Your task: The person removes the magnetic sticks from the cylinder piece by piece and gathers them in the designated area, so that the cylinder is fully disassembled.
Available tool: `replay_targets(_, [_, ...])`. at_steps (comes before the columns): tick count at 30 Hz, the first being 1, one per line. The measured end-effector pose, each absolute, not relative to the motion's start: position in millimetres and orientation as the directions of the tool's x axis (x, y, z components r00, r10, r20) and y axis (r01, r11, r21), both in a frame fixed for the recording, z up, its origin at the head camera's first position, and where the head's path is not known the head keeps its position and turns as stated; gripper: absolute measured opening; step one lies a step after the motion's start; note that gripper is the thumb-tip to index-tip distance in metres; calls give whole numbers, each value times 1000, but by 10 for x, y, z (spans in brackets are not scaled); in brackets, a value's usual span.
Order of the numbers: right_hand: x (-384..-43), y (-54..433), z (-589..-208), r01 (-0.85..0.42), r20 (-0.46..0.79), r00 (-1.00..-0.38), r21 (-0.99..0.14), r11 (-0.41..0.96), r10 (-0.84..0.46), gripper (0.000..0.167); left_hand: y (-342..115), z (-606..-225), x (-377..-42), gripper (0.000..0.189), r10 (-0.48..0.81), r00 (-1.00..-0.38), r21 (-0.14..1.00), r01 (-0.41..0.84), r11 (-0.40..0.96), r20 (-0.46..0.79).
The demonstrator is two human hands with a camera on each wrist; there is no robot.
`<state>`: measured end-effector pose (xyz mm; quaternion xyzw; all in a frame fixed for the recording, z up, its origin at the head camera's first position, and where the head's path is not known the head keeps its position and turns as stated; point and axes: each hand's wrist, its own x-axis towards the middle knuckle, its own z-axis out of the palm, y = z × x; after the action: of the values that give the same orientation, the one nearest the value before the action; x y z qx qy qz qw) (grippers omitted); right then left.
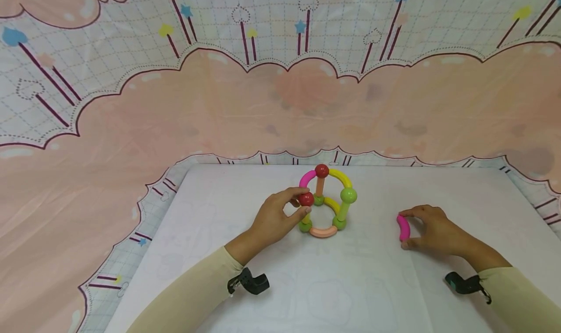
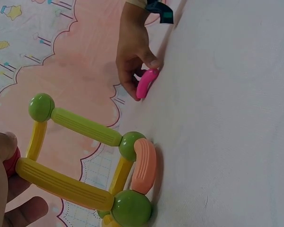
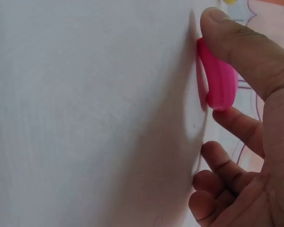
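A frame of coloured rods and balls (image 1: 323,232) stands on the white table, with a ring of curved rods below and upright rods rising to upper balls. My left hand (image 1: 275,215) pinches the red ball (image 1: 306,199) at its left side between thumb and fingers. In the left wrist view a yellow rod (image 2: 66,184) runs from that ball down to a green ball (image 2: 131,209). Off to the right, my right hand (image 1: 436,231) pinches a curved pink rod (image 1: 403,228) by its two ends, thumb at the near end. The right wrist view shows the pink rod (image 3: 221,82) close above the table.
The white tabletop (image 1: 342,289) spreads around both hands. Behind it hangs a peach cloth (image 1: 307,114) with a printed candle and cloud pattern. Each wrist wears a dark strapped device, the left one (image 1: 250,281) and the right one (image 1: 463,283).
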<state>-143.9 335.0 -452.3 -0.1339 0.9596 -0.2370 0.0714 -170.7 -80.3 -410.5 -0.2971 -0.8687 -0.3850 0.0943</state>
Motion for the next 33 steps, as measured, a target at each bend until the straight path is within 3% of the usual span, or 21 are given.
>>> replay_targets(13, [-1430,3439,-4520,-179,-126,-957,-455,872,-262,80,-803,-4100,-1694,48,441,-811,617,581,531,384])
replay_targets(22, [-1426,3421,-4477,-207,-98,-955,-457,865,-280,86,-796,-4106,-1705,48,448,-808,614,585,529,383])
replay_targets(33, [-1444,2981,-4292,-226,-24,-957,-562,796,-288,81,-783,-4143,-1690,54,452,-790,612,609,505,413])
